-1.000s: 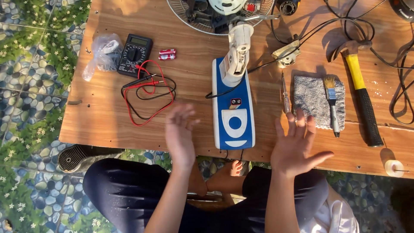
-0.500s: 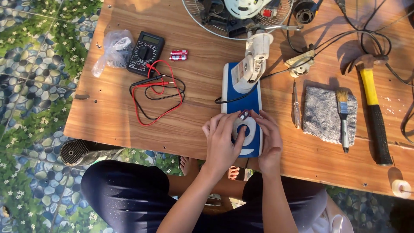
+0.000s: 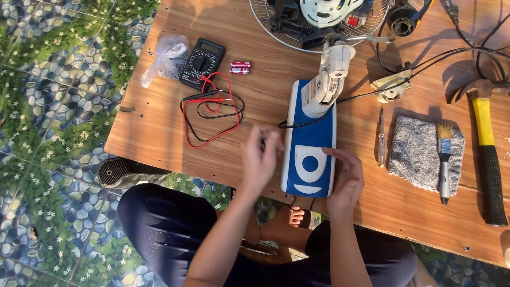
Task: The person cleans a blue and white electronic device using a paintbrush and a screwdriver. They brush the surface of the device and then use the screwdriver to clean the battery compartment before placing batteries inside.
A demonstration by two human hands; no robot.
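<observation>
Hands have parted: left hand [image 3: 260,159], blurred, grip unclear, left of blue fan base [image 3: 309,139]; right hand [image 3: 346,178] fingers open against it.

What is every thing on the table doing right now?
left hand: blurred, beside the fan base
right hand: touching the fan base
fan base: lying flat
multimeter: leads plugged in
hammer: lying flat
paintbrush: resting on grey cloth

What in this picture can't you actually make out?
- Left hand, head view: motion-blurred, so whether it holds anything is unclear.
- Fan: cut off by the top edge.
- Fan base: its right edge is covered by the right hand.
- Multimeter dial: too small to read.
</observation>
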